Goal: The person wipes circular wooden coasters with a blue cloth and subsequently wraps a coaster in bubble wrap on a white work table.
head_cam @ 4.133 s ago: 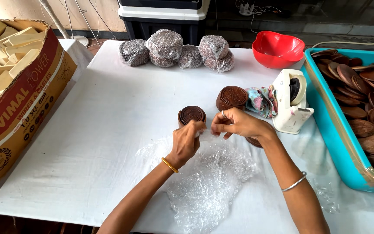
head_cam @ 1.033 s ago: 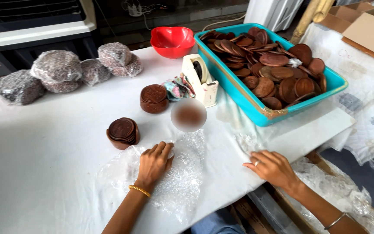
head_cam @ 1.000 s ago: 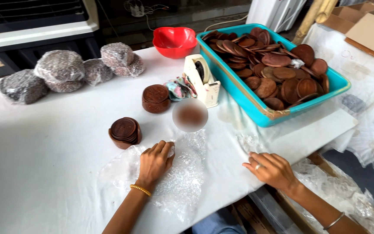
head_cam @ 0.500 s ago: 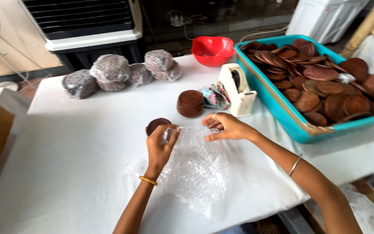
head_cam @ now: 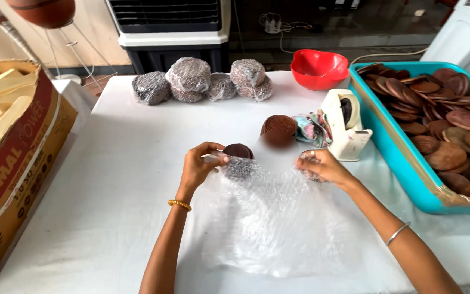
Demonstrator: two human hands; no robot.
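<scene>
**Both hands pinched the far edge of a bubble wrap sheet over a stack of brown discs**

A sheet of bubble wrap [head_cam: 270, 218] lay spread on the white table [head_cam: 115, 179], and everything else is placed here against that sheet. The left hand [head_cam: 199, 163] gripped its far left corner, thumb and fingers closed on the plastic. The right hand [head_cam: 319, 166] held the far right corner the same way, fingers curled in; how much plastic sat inside that grip could not be made out. Between the two hands, at the sheet's far edge, stood a small stack of dark brown discs [head_cam: 239, 152]. Its near side was veiled by the lifted plastic, so the number of discs in it could not be counted.

Just beyond the sheet stood a second disc stack [head_cam: 278, 126], its lower part lost in a blurred patch. To the right of that lay a crumpled patterned cloth [head_cam: 310, 128], touching a cream tape dispenser [head_cam: 346, 125]. Right of the sheet sat a turquoise tray [head_cam: 403, 169] of loose brown discs, cut off by the frame edge. Farther back, well apart from the sheet, were a red bowl [head_cam: 317, 68] and a row of wrapped bundles [head_cam: 202, 81], their contents dim through the plastic. Left of the sheet, off the table, a cardboard box [head_cam: 14, 163] of pale sticks ran out of view.
</scene>
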